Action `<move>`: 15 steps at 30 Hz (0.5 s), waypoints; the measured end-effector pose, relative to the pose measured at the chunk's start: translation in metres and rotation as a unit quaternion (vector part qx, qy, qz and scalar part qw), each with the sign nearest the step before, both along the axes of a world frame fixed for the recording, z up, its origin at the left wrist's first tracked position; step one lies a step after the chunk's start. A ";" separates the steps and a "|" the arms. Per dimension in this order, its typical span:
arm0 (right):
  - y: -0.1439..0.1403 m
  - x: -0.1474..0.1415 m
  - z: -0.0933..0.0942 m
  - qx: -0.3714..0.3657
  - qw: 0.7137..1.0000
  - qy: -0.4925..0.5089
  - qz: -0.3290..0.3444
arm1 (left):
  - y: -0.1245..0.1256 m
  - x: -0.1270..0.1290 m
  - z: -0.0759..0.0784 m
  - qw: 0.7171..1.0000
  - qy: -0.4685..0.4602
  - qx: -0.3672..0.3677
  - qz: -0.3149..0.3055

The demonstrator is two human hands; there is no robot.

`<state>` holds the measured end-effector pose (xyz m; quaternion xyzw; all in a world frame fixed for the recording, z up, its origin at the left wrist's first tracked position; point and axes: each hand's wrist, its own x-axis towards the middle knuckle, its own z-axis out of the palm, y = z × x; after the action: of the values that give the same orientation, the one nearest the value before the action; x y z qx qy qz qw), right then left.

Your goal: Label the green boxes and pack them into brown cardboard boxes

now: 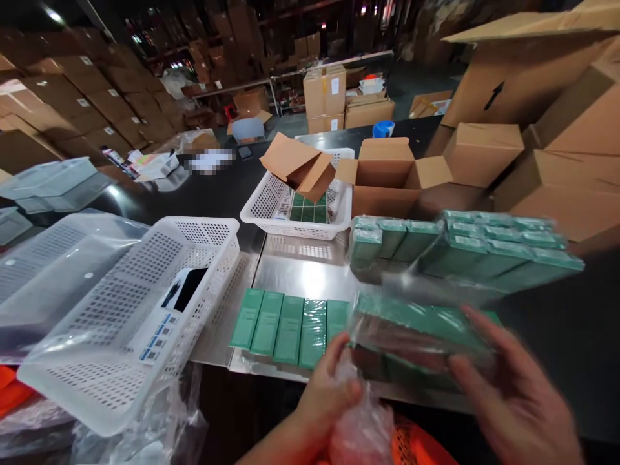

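Observation:
My right hand (518, 394) grips the near right part of a film-wrapped pack of green boxes (402, 323), thumb and fingers on either side; both are smeared by motion. My left hand (329, 387) is closed on crumpled clear plastic film (361, 403) at the pack's left end. The pack is tilted above the front edge of the metal table (290, 265). Left of it, several green boxes (288, 329) lie in a row on the table. Behind, more wrapped green packs (494, 248) stand side by side.
A white basket (295, 226) holds green boxes and an open brown carton (300, 165). Beside it stands another open carton (387, 177). Left is a long white basket (145, 310) with a printed sheet. Large cartons (571, 174) crowd the right; an orange container (421, 445) sits below.

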<state>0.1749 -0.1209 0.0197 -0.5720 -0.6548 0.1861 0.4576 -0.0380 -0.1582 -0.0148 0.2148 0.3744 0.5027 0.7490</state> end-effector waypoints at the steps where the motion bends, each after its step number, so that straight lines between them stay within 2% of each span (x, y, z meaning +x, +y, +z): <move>1: -0.012 -0.007 -0.006 -0.016 0.998 0.034 0.048 | 0.007 0.006 0.004 0.998 -0.038 -0.004 0.055; 2: -0.021 -0.013 -0.012 -0.025 0.994 0.052 0.092 | 0.013 0.010 0.008 0.993 -0.061 -0.012 0.099; 4: -0.032 -0.019 -0.023 -0.027 0.987 0.046 0.153 | 0.022 0.012 0.011 0.987 -0.064 -0.027 0.146; 9: -0.032 -0.006 -0.034 -0.003 0.954 -0.017 0.298 | 0.022 0.006 0.007 0.988 -0.061 -0.050 0.131; 11: -0.031 -0.003 -0.040 0.011 0.950 -0.006 0.311 | 0.017 0.009 0.006 0.991 -0.064 -0.055 0.104; 15: -0.033 -0.008 -0.054 0.080 0.968 0.027 0.238 | 0.009 0.026 0.009 0.996 -0.076 -0.052 0.000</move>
<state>0.1668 -0.1543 -0.0341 -0.3563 -0.7724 0.2520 0.4614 -0.0120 -0.1497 -0.0061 0.1367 0.3419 0.4971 0.7857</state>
